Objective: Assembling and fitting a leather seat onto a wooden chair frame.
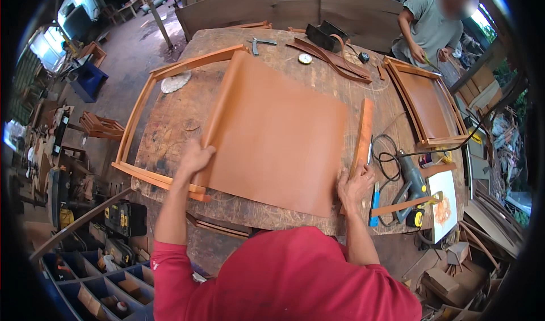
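The sheet [278, 145] is plain tan, the tabletop [176, 119] brown (blotched darker).

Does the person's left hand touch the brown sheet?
Touching. In the head view, the left hand holds the curled left edge of the brown sheet.

Qty: 2 hands (L hand [197, 157], R hand [356, 183]), 1 tbl [167, 133], 1 lg brn sheet [278, 133], 2 wd frames [198, 61], 1 hammer [255, 47], 1 heat gun [413, 176], 1 rnd dial [305, 59], 1 co-wkr [432, 28].
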`<state>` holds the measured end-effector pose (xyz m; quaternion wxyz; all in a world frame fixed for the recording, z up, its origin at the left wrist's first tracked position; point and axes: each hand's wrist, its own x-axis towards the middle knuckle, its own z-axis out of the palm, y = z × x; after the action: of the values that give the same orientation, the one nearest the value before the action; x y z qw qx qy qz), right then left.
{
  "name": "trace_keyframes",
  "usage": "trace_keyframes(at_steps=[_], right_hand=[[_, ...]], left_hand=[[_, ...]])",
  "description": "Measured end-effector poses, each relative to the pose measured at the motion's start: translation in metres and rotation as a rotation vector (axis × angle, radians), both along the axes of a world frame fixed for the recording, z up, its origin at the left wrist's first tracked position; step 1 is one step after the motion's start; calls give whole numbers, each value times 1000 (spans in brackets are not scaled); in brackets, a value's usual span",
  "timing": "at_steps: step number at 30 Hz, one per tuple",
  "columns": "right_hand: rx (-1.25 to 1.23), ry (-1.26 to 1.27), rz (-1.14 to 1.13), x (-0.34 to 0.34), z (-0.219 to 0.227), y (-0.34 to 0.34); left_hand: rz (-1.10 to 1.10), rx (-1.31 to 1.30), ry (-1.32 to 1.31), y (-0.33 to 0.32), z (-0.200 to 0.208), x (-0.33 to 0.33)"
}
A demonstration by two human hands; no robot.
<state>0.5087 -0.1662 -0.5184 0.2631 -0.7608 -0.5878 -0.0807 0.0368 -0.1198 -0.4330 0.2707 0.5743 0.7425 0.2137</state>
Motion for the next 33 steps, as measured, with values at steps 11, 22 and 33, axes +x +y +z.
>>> trace_keyframes(at_steps=[11, 22, 33], right_hand=[[14, 476, 337, -18, -31, 41], [-183, 975, 584, -43, -2, 34], [-424, 1632, 903, -63, 84, 72]], left_hand=[[22, -53, -459, -25, 214, -31], [228, 175, -370, -48, 366, 32], [-40, 443, -1010, -44, 406, 91]])
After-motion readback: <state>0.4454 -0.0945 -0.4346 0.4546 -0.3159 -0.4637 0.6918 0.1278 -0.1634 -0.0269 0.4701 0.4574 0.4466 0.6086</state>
